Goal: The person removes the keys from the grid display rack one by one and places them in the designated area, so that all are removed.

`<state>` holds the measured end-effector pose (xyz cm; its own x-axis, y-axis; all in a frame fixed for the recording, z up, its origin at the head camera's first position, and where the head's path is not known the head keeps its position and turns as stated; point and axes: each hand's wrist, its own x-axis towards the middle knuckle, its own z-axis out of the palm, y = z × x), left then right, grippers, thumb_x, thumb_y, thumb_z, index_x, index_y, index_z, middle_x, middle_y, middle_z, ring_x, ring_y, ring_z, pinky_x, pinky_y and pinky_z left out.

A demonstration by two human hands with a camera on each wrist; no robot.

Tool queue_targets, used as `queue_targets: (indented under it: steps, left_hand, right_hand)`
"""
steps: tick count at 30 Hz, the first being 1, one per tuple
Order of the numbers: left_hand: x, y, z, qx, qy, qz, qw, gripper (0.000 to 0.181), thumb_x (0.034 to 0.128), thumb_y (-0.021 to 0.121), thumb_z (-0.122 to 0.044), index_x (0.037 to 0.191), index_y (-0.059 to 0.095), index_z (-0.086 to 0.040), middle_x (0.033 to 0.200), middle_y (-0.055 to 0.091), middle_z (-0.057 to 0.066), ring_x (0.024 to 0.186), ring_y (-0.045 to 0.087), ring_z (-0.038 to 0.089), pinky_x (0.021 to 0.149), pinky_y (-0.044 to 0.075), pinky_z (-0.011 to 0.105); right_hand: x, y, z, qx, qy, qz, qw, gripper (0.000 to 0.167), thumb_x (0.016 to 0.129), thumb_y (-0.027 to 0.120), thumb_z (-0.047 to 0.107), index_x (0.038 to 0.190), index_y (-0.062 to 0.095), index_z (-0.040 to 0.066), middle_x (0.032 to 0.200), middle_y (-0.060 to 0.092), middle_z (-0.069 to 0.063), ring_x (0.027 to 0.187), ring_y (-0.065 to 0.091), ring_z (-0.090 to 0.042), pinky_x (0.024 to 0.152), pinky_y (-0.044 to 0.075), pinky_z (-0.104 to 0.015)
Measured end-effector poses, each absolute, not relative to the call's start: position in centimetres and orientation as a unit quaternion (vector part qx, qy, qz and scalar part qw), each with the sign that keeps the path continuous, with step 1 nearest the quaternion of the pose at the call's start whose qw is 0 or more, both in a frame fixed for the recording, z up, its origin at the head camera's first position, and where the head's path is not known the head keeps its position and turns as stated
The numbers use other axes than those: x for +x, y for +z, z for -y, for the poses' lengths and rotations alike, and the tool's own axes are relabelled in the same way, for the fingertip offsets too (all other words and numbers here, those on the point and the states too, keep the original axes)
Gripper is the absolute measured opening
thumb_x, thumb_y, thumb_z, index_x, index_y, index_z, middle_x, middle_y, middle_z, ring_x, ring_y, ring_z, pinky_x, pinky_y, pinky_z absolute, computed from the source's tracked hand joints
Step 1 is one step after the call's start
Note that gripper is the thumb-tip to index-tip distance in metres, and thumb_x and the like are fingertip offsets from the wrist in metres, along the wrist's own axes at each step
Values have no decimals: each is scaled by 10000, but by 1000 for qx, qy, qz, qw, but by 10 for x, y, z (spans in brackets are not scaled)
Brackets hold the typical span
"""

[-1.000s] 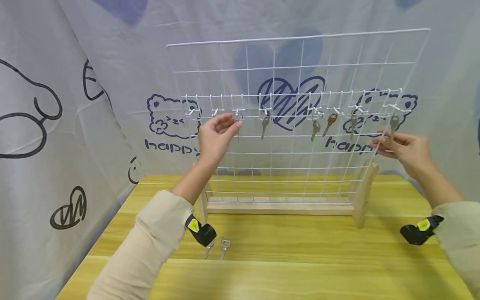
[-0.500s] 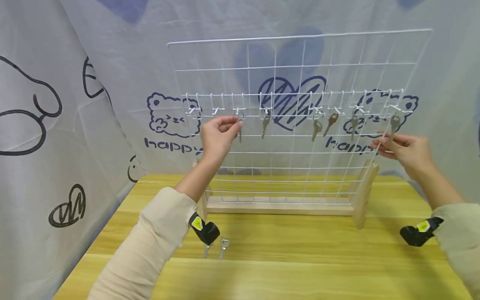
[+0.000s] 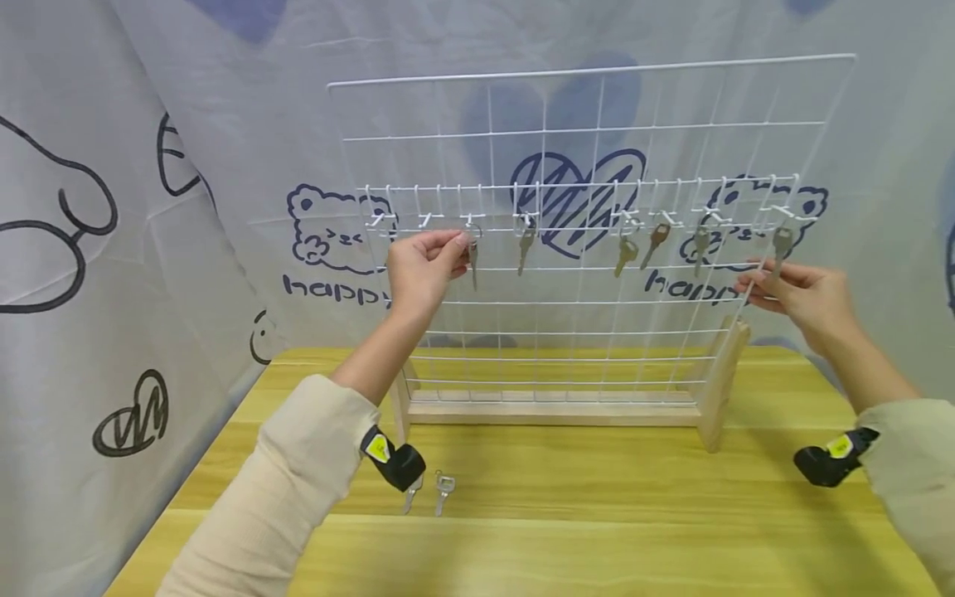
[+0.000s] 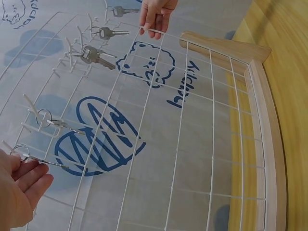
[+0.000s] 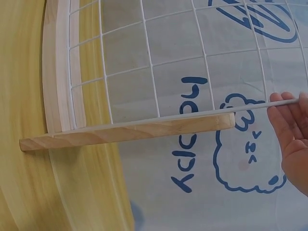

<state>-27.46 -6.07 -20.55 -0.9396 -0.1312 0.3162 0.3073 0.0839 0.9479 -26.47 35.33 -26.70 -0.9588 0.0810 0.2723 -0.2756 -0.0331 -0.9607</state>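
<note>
A key (image 3: 473, 264) hangs by its ring from a hook (image 3: 472, 220) on the white wire grid (image 3: 545, 303). Just left of it is my left hand (image 3: 423, 269), fingers loosely bent beside the key; in the left wrist view the left hand (image 4: 21, 192) lies under the ring, whose key (image 4: 48, 162) shows along its length. Whether a fingertip still touches the ring is unclear. My right hand (image 3: 809, 303) pinches the grid's right edge wire, as the right hand (image 5: 291, 130) also shows in the right wrist view. Another key (image 3: 782, 242) hangs just above it.
Several more keys hang along the hook row, including one key (image 3: 525, 247) near the middle. Two hooks (image 3: 379, 222) at the left hold no key. Two keys lie on the table (image 3: 597, 531), one of them (image 3: 444, 492) fully visible. Wooden feet (image 3: 722, 390) support the grid.
My left thumb and fingers have drawn slightly left off the ring, and the key's head, covered before, now shows. The right hand keeps its grip on the grid edge.
</note>
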Motion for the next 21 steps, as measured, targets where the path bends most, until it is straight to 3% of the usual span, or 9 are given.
queue_targets:
  steps: [11, 18, 21]
  left_hand:
    - [-266, -203, 72, -73, -686, 708, 151, 229, 880, 621, -67, 1047, 643, 87, 1046, 654, 246, 608, 637, 3, 682, 590, 239]
    - [-269, -203, 73, -78, -712, 686, 125, 242, 882, 616, -65, 1065, 626, 95, 1062, 642, 253, 659, 674, 53, 702, 592, 259]
    - [-270, -203, 72, -85, -720, 679, 117, 255, 886, 610, -64, 1077, 617, 105, 1064, 633, 265, 650, 674, 56, 704, 593, 268]
  right_hand:
    - [-269, -262, -347, 71, 705, 693, 132, 140, 867, 626, 122, 840, 724, 218, 744, 721, 87, 699, 685, -33, 624, 570, -159]
    - [-268, -264, -350, 105, 758, 634, 116, 127, 860, 614, 24, 869, 720, 93, 786, 736, 6, 709, 707, -102, 624, 582, -207]
    - [-267, -263, -354, 101, 767, 625, 103, 129, 861, 611, 27, 896, 721, 85, 812, 738, -8, 732, 709, -113, 641, 582, -206]
